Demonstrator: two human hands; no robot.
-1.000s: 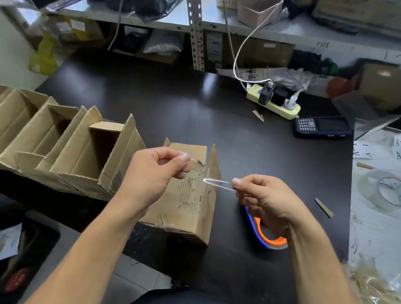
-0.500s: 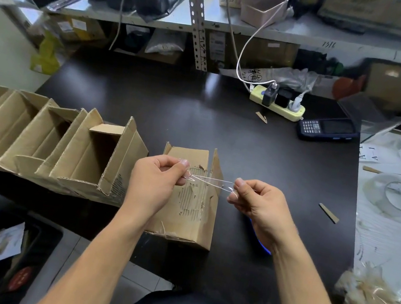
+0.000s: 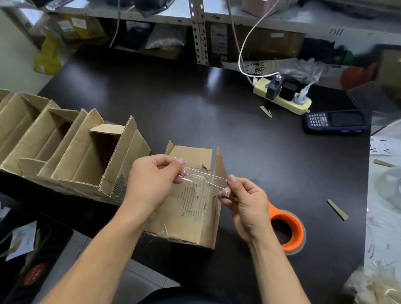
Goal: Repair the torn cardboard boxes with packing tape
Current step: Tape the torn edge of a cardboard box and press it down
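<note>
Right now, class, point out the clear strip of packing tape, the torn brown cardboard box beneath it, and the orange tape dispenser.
clear strip of packing tape (image 3: 203, 177), head view, mid-span between the hands.
torn brown cardboard box (image 3: 192, 203), head view, ripped top face.
orange tape dispenser (image 3: 294, 224), head view, orange ring's right side.

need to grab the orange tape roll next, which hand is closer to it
Right. The right hand is just left of the orange tape roll, partly overlapping it. The left hand is further left, across the torn box.
</note>
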